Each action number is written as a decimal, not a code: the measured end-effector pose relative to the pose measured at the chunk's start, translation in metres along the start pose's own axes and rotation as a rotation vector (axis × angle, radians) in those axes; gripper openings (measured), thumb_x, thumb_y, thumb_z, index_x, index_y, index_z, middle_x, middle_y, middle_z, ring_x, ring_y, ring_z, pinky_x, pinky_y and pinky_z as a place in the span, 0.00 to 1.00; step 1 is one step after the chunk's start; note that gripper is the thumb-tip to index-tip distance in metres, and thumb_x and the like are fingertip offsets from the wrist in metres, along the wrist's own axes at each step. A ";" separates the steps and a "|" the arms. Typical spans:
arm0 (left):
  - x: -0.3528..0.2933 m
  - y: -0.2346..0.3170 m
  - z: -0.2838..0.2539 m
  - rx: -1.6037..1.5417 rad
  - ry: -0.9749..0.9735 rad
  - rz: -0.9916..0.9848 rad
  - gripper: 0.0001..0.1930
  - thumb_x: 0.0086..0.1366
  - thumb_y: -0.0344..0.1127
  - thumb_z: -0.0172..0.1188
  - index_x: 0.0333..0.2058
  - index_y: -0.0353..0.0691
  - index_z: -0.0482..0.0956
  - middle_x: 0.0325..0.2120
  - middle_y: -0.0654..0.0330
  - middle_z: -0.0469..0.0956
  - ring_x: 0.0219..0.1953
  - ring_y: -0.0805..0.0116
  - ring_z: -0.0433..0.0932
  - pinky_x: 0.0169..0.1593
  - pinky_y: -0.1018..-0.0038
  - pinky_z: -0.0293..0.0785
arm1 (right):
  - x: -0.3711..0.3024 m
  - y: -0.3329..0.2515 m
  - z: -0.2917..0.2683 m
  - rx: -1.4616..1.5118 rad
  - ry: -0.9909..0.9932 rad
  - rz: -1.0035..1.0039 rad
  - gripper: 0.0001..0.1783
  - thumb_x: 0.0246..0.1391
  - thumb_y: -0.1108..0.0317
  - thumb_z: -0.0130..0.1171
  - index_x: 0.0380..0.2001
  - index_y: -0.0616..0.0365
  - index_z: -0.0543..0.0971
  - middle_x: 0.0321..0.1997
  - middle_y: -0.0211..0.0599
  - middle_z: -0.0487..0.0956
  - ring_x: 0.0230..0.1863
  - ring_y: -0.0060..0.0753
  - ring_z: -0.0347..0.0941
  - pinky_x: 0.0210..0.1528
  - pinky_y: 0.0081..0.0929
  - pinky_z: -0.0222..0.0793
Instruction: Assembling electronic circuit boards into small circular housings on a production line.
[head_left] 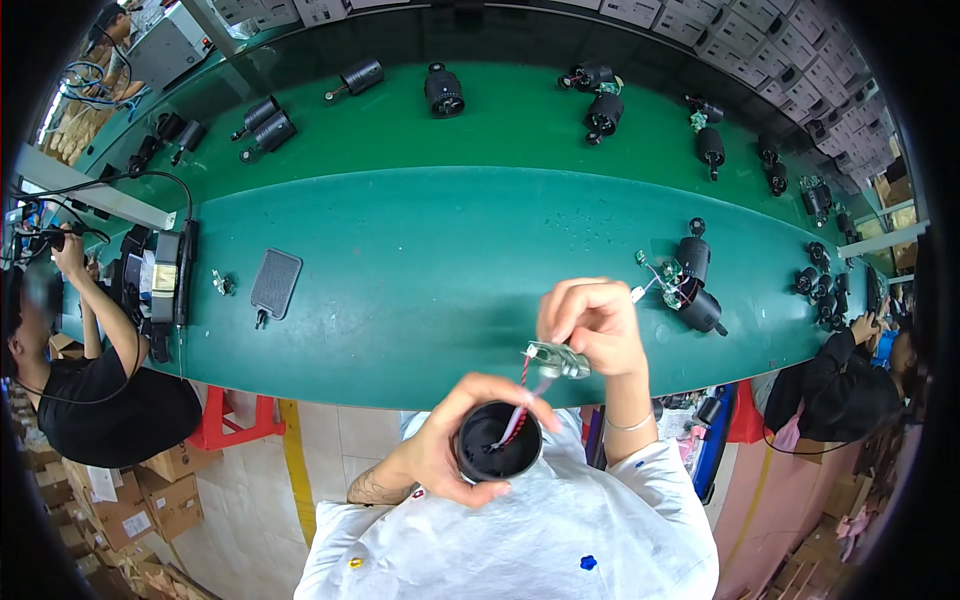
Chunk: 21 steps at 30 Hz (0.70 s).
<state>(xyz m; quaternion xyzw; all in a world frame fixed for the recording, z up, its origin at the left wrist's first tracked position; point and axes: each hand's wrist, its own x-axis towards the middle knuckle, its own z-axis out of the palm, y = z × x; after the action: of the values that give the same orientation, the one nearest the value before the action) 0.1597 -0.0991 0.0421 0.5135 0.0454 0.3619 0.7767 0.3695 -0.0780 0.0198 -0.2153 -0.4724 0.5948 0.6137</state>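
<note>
My left hand [438, 448] is wrapped around a black cylindrical housing [478, 462], whose open end faces up. Pinched in the fingers of my right hand [595, 322] is a small green circuit board [560, 360], held above and to the right of the housing. Red and pale wires [519, 420] run from the board down into the housing. Just beyond my right hand lie two black cylindrical units [694, 258] with loose boards and wires [668, 284] spilling between them. Exactly what sits at the bottom of the housing is too dark to tell.
On the green table at left are a dark grey flat pad [276, 282] and a small board [222, 283]. Several black cylinders, one a larger unit [444, 92], stand along the green far strip. Co-workers sit at left [95, 350] and right [835, 385].
</note>
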 end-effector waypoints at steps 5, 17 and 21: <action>0.001 0.001 -0.004 0.393 0.155 0.014 0.33 0.39 0.25 0.68 0.48 0.40 0.69 0.49 0.49 0.73 0.36 0.60 0.78 0.41 0.69 0.75 | 0.002 -0.041 0.004 -0.813 -0.022 -0.102 0.06 0.49 0.76 0.60 0.20 0.61 0.77 0.26 0.36 0.76 0.23 0.30 0.68 0.27 0.23 0.63; -0.001 0.009 -0.007 1.285 -0.252 -0.188 0.37 0.38 0.28 0.67 0.53 0.43 0.71 0.53 0.56 0.69 0.34 0.61 0.77 0.33 0.70 0.76 | 0.018 -0.063 0.022 -1.363 -0.403 0.145 0.15 0.53 0.69 0.60 0.15 0.60 0.74 0.15 0.32 0.68 0.15 0.29 0.57 0.20 0.25 0.54; 0.001 -0.010 -0.022 0.848 -0.307 -0.080 0.37 0.39 0.28 0.67 0.54 0.39 0.70 0.54 0.54 0.69 0.32 0.61 0.77 0.34 0.66 0.76 | 0.025 -0.054 0.010 -1.144 -0.425 0.306 0.15 0.54 0.69 0.61 0.15 0.61 0.75 0.15 0.31 0.70 0.14 0.26 0.57 0.18 0.24 0.52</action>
<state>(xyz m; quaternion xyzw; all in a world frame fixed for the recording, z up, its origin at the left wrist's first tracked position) 0.1560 -0.0842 0.0240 0.8319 0.0939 0.2009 0.5087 0.3854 -0.0682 0.0771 -0.4518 -0.7913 0.3588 0.2023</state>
